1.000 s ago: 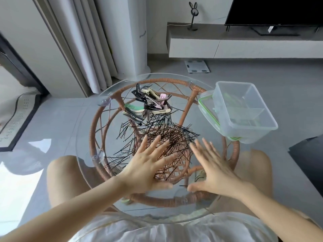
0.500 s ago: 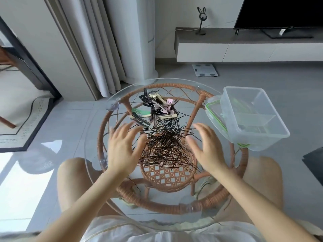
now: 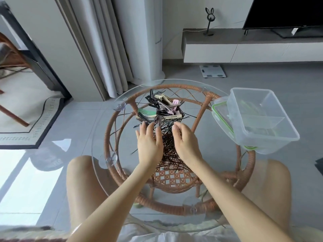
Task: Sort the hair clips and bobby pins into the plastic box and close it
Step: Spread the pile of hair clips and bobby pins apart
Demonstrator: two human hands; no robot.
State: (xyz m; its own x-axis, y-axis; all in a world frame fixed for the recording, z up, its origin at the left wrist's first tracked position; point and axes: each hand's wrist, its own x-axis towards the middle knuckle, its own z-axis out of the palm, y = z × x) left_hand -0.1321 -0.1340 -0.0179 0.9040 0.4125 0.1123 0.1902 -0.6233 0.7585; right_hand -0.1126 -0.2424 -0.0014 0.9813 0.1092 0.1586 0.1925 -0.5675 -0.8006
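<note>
A heap of thin black bobby pins (image 3: 168, 145) lies on the round glass table (image 3: 218, 215). Behind it sits a pile of hair clips (image 3: 162, 106), black, beige, pink and green. My left hand (image 3: 149, 143) and my right hand (image 3: 186, 144) press in on the bobby pins from either side, fingers curved, with the heap squeezed narrow between them. Neither hand has lifted anything. The clear plastic box (image 3: 262, 119) with an inner divider stands at the right edge of the table, on top of its green-rimmed lid (image 3: 220, 117).
The glass top rests on a brown rattan frame (image 3: 111, 137) seen through it. My bare knees show under the table's near edge. A curtain, a bathroom scale and a low TV cabinet stand on the grey floor beyond.
Both hands have moved forward and inward, from flat on the spread pins to either side of them. The bobby pins have been pushed from a wide scatter into a narrow heap.
</note>
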